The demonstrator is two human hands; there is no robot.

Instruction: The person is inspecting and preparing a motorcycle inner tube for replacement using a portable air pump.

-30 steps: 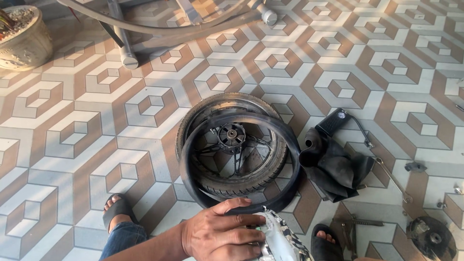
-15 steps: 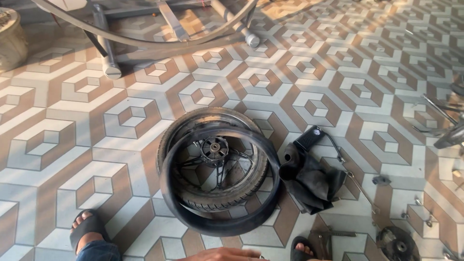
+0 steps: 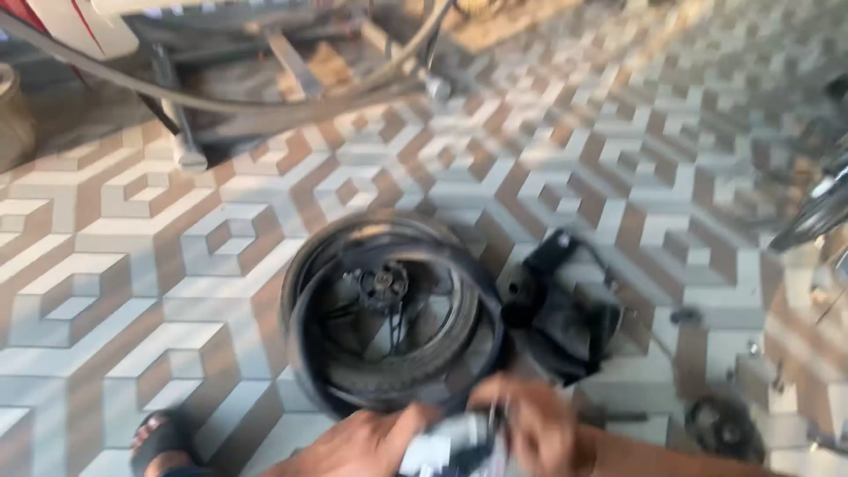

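The picture is motion-blurred. At the bottom edge my left hand (image 3: 353, 446) and my right hand (image 3: 530, 424) meet around a small pale grey-white object (image 3: 446, 449), and both seem to grip it; what it is cannot be made out. Just beyond my hands a black motorcycle wheel (image 3: 389, 309) lies flat on the patterned tile floor (image 3: 132, 265), with a loose black tyre ring over it and its hub in the middle. The right hand sits close to the tyre's near edge.
A crumpled black rubber tube with a dark part (image 3: 565, 309) lies right of the wheel. A round sprocket-like part (image 3: 720, 428) lies at lower right. My sandalled foot (image 3: 163, 437) is at lower left. A metal stand and hoses (image 3: 291, 79) cross the top.
The view has tilted and swung, and is now blurred. My hands dropped almost out of view, then came back; the right hand has joined the left on the pale object.
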